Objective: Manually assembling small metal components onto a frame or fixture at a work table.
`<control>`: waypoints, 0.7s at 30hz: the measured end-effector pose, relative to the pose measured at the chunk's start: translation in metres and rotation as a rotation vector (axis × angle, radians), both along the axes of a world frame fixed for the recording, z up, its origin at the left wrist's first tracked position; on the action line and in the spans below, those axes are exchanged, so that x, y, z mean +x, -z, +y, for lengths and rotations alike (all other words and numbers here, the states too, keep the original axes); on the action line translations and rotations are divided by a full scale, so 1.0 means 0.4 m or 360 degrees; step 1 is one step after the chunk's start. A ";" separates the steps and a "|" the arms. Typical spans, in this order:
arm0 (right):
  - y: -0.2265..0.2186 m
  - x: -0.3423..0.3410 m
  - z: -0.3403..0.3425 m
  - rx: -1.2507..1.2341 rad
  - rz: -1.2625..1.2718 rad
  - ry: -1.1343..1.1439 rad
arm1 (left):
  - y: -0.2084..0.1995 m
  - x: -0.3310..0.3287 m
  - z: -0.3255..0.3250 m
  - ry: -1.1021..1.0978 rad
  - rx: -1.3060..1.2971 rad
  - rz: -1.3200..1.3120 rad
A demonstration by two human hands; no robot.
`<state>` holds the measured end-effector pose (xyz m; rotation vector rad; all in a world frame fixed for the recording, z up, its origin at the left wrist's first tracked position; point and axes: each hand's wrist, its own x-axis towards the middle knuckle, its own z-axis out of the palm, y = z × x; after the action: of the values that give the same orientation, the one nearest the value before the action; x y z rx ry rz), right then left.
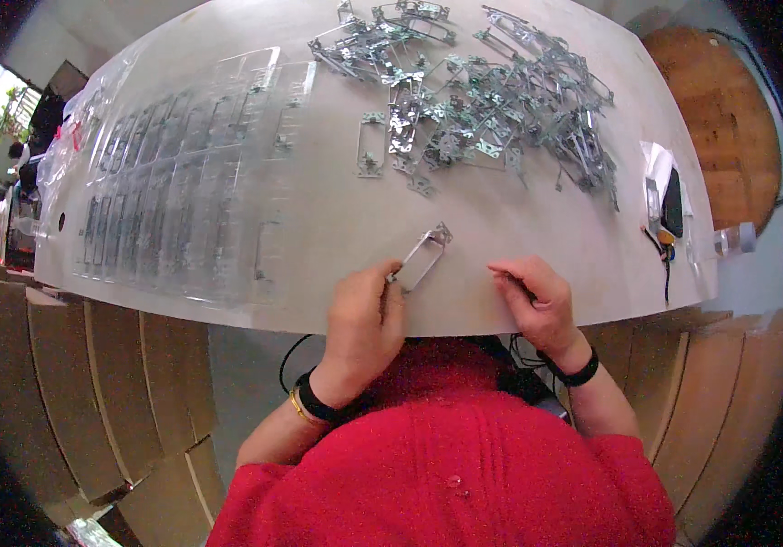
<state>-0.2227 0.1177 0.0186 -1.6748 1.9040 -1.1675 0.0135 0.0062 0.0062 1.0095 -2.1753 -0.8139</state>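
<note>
My left hand point(366, 308) is closed, pinching the near end of a thin rectangular metal frame bracket point(427, 259) between thumb and fingers. The bracket tilts up and away to the right, with small plates at its far end. A little to the right, my right hand point(537, 301) is held over the table's front edge, apart from the bracket. Its fingers are curled together; whatever they may hold is too small or hidden to make out. One similar bracket point(370, 146) lies alone beyond my hands, beside a large heap of metal brackets point(501, 109).
Clear plastic trays point(259, 223) with brackets in rows cover the table's left side. At the right edge lie a black object point(672, 202) with a cable and a clear bottle point(729, 241). A round wooden stool top point(729, 128) and cardboard boxes point(118, 374) stand around the table.
</note>
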 end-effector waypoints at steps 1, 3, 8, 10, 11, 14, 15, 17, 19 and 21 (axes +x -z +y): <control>-0.002 0.002 -0.005 -0.0039 0.0009 -0.0013 | -0.001 0.001 0.000 0.0012 0.0001 -0.0001; -0.001 0.000 -0.004 -0.0076 0.0017 -0.0016 | -0.003 0.004 -0.003 -0.0009 -0.0033 0.0077; 0.036 0.002 0.016 -0.0111 -0.0265 0.0118 | -0.002 0.013 -0.005 0.0156 -0.0049 0.0045; 0.047 0.001 0.018 -0.0134 -0.0256 0.0155 | 0.001 0.011 0.002 0.0191 -0.0070 0.0031; 0.049 0.000 0.016 -0.0161 -0.0243 0.0182 | 0.003 0.006 0.010 0.0123 -0.0122 0.0023; 0.038 -0.007 0.010 -0.0167 0.0018 0.0055 | 0.002 -0.010 0.021 0.0047 -0.0238 -0.0022; 0.038 -0.006 0.009 -0.0166 0.0015 0.0057 | 0.000 -0.013 0.021 0.0039 -0.0301 -0.0056; 0.038 -0.005 0.010 -0.0147 -0.0053 0.0065 | 0.006 -0.014 0.022 0.0047 -0.0296 -0.0039; 0.038 -0.008 0.008 -0.0163 -0.0021 0.0036 | 0.011 -0.016 0.021 0.0055 -0.0289 -0.0021; 0.037 -0.010 0.007 -0.0178 0.0011 0.0007 | 0.014 -0.020 0.017 0.0064 -0.0238 -0.0017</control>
<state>-0.2267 0.1205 0.0037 -1.7343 1.8790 -1.2931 0.0057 0.0129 0.0005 0.9004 -2.2351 -0.6538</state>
